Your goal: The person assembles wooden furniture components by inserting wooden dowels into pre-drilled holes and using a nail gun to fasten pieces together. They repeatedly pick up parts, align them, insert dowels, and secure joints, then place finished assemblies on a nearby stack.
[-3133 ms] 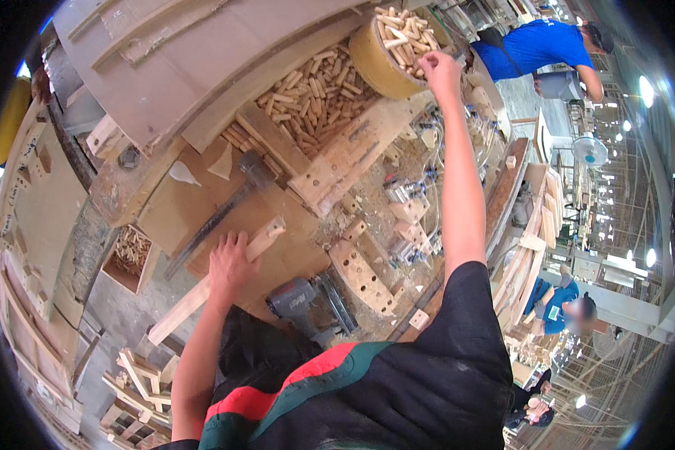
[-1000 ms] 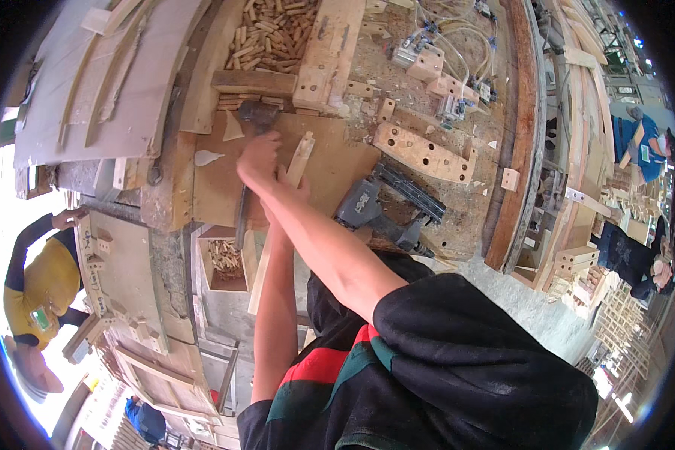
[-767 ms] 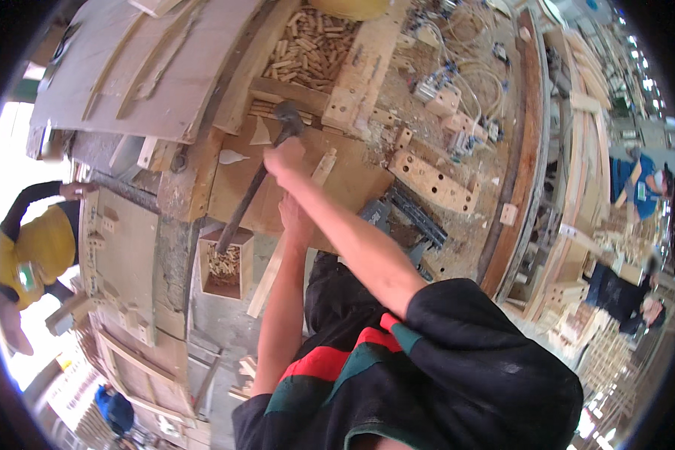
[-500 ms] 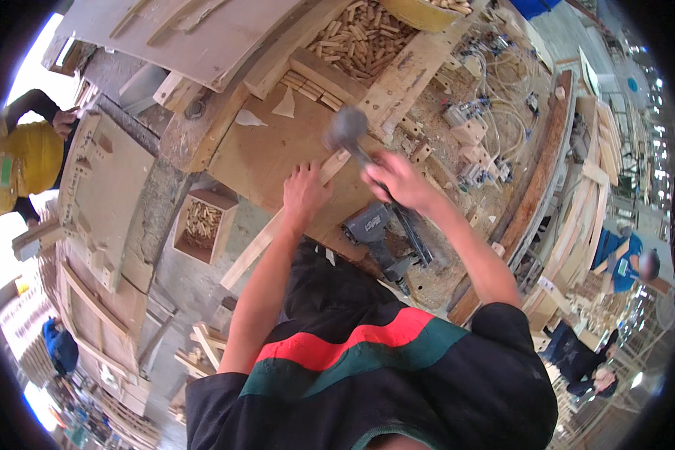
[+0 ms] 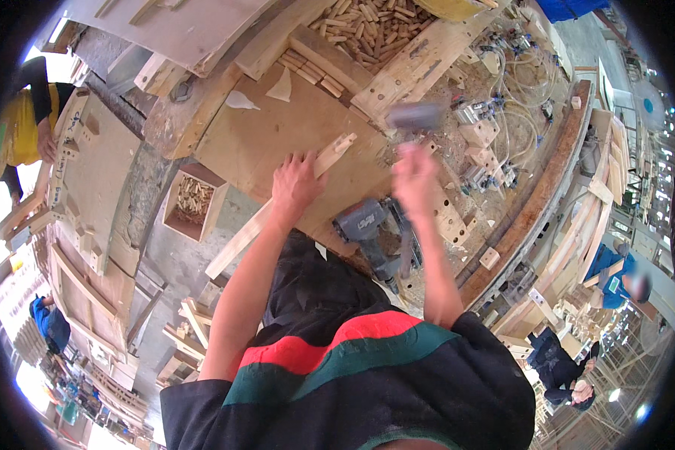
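Workbench (image 5: 277, 142) of flat brown board, seen from my head looking down. My left hand (image 5: 296, 184) lies open and palm-down on a long wooden slat (image 5: 277, 206), fingers spread, pressing it against the board. The slat runs diagonally: its notched upper end (image 5: 343, 144) rests on the board just beyond my fingertips, while its lower end overhangs the bench edge toward the floor. My right hand (image 5: 415, 171) is raised above the bench and blurred; it is closed around the handle of a hammer whose grey head (image 5: 415, 115) shows above my knuckles, also blurred, to the right of the slat's notched end and clear of it. Just below both hands, at the near edge of the bench, lies a dark grey pneumatic nail gun (image 5: 371, 232). To its right sits a pale wooden block with drilled holes (image 5: 446, 214). At the far side of the bench, a tray of short wooden dowels (image 5: 375, 26). Left of the bench, lower down, a small open wooden box (image 5: 193, 201) holds more dowels. At the far left, a person in a yellow top (image 5: 22, 124) stands at another frame.
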`<state>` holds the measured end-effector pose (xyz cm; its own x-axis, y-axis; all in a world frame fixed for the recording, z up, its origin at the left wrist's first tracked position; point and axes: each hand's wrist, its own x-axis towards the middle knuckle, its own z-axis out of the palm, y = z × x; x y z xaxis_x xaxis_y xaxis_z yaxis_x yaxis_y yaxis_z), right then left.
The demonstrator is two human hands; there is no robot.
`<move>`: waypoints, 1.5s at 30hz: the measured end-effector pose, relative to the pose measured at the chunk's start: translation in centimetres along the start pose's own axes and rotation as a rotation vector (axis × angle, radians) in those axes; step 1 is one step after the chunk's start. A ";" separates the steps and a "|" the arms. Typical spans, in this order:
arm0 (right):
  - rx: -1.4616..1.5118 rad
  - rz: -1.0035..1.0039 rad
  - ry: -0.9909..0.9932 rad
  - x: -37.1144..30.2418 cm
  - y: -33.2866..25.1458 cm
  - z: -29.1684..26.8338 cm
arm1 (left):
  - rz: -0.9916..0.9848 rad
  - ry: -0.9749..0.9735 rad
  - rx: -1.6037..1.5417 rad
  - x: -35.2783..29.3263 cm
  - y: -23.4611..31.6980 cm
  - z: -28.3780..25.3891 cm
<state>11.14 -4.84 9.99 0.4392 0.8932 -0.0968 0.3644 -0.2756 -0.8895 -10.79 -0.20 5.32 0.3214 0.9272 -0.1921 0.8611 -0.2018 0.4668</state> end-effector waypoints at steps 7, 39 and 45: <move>0.170 0.422 -0.256 -0.5 -2.2 1.1 | -0.019 -0.041 0.036 -0.3 -0.4 -0.4; 0.317 0.422 -0.035 0.7 -5.5 -1.2 | 0.016 -0.024 0.047 -1.0 -0.7 -0.4; -0.075 0.141 -0.346 -2.1 0.5 2.0 | 0.016 -0.035 0.068 -0.6 -0.8 -1.4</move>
<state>8.75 -6.12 8.83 0.1910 0.9083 -0.3722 0.3846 -0.4181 -0.8229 -12.23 -0.18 6.31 0.3481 0.9124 -0.2153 0.8801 -0.2390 0.4103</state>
